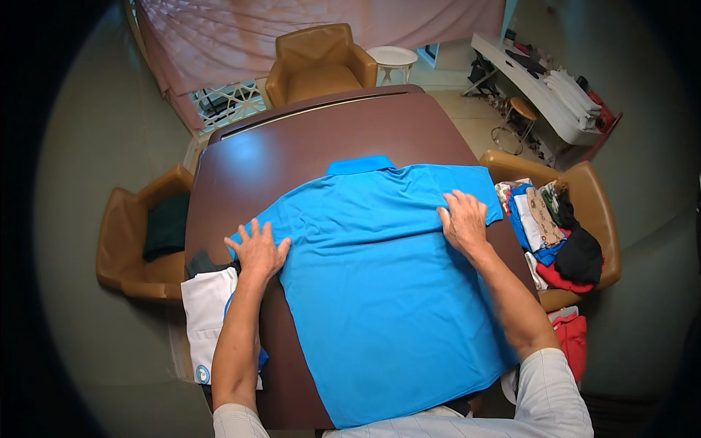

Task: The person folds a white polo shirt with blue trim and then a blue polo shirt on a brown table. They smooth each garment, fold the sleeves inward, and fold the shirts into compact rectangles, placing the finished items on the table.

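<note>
the shirt [387, 314] lay seemingly back up across the surface [255, 164], probably spread so its width could settle flat. the left hand [258, 250], fingers splayed, rested over one sleeve, gripping nothing; the right hand [464, 219], open with fingers slightly bent, lay near the other, likely steadying the cloth without a grasp. the shirt's underside was hidden, and the left forearm partly covered a white garment [204, 310].
</note>
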Available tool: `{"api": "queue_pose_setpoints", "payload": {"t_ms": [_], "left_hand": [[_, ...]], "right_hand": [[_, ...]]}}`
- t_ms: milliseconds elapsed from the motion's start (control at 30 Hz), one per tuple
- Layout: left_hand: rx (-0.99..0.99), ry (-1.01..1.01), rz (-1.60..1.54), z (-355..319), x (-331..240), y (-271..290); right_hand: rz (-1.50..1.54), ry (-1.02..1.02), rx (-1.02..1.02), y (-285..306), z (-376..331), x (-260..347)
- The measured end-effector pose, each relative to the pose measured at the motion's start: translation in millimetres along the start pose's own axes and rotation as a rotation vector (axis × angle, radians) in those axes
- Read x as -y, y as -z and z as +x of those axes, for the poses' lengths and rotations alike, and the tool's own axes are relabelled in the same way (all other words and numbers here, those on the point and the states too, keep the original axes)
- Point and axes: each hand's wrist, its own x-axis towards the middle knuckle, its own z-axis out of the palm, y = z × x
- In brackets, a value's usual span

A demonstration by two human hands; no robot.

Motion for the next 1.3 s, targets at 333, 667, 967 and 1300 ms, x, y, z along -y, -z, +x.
{"api": "queue_pose_setpoints", "payload": {"t_ms": [333, 667, 967, 1300], "left_hand": [[-0.154, -0.441, -0.176, 90, -90, -41], [-0.188, -0.345, -0.178, 114, -84, -48], [-0.287, -0.438, -0.222, 120, -88, -37], [-0.29, -0.447, -0.244, 131, -92, -51]], "right_hand": [[0.059, -0.095, 0.333, -70, 75, 13], [0.009, -0.144, 0.189, -86, 99, 4], [0.376, 0.327, 0.026, -104, 140, 33], [0.075, 0.037, 0.254, -130, 152, 16]]}}
